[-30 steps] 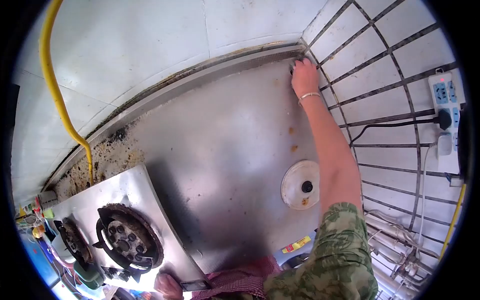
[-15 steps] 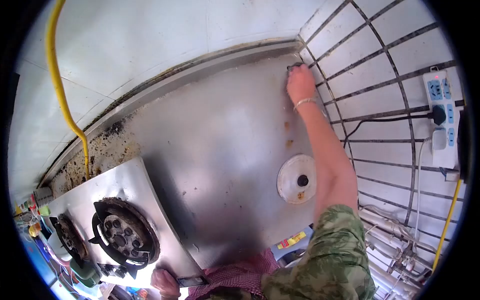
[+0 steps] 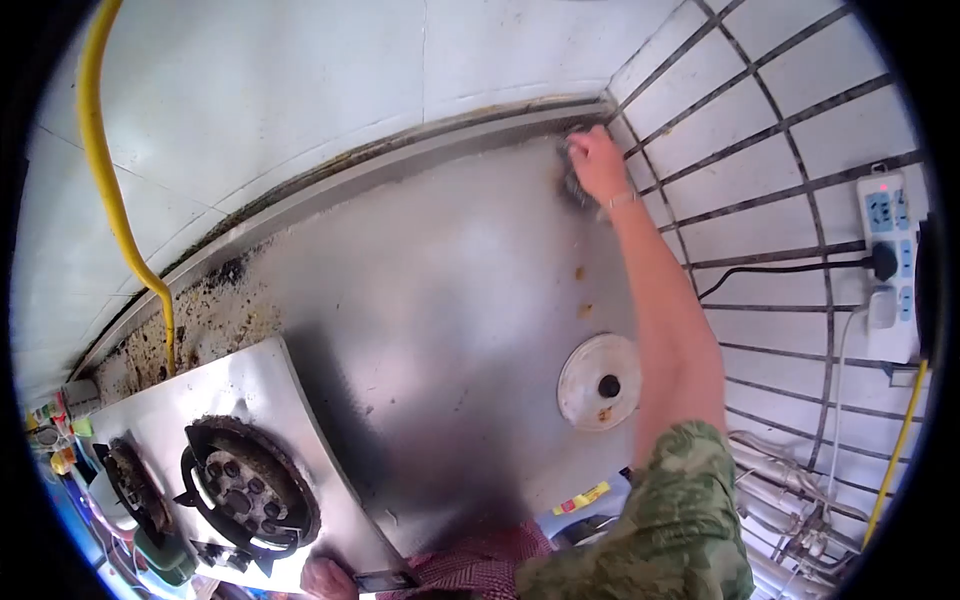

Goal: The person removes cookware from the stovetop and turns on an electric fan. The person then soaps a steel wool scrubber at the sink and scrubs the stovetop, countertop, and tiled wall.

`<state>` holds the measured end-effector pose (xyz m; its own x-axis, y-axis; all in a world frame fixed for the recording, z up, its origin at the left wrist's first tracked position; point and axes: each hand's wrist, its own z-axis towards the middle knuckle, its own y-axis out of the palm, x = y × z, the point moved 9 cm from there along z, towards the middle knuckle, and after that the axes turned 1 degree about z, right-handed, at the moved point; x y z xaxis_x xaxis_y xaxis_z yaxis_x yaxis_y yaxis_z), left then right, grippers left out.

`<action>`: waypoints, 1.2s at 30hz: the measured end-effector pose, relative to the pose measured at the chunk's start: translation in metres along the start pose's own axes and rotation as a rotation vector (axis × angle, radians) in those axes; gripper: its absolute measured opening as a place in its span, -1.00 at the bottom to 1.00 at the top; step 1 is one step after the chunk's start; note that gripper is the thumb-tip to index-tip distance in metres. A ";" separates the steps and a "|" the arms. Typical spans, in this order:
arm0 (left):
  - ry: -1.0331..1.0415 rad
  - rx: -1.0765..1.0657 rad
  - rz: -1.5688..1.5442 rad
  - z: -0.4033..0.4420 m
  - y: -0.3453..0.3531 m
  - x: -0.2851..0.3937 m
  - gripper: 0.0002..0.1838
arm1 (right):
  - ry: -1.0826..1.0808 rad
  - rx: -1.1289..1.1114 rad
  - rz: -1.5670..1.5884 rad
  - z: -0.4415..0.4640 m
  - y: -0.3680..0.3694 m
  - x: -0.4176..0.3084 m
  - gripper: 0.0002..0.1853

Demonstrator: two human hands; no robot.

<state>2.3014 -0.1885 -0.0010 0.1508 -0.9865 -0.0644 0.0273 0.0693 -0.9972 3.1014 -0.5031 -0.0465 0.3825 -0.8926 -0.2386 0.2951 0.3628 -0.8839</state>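
At the far right corner of the steel counter [image 3: 430, 290], my right hand [image 3: 600, 165] is closed on a dark grey scrubber [image 3: 574, 185]. It looks like steel wool, though motion blurs it, and it lies against the metal beside the tiled wall. My left hand [image 3: 328, 578] is low in the view, its fingers curled at the front edge of the gas stove [image 3: 270, 375]. Part of that hand is cut off by the frame. A round white lid [image 3: 583, 390] with a black knob lies on the counter near my right forearm.
Brown spots [image 3: 583, 311] mark the counter between lid and hand. Black grime [image 3: 215, 290] covers the metal behind the stove, where a yellow hose [image 3: 115, 210] comes down. A power strip [image 3: 890, 260] with plugs hangs at right, above several pipes [image 3: 790, 520].
My right hand has shifted with the scrubber, which now shows as a blur left of and below the fingers. The whole view has tilted slightly. My left hand stays at the stove edge.
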 end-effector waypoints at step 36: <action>-0.118 -0.107 0.037 -0.031 0.022 -0.014 -0.73 | 0.001 0.039 -0.243 -0.012 -0.002 -0.031 -0.90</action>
<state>2.2694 -0.1782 -0.0230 0.2654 -0.9586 -0.1028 -0.0846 0.0831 -0.9929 3.0785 -0.4797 -0.0423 0.2956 -0.9551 -0.0207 0.4120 0.1470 -0.8992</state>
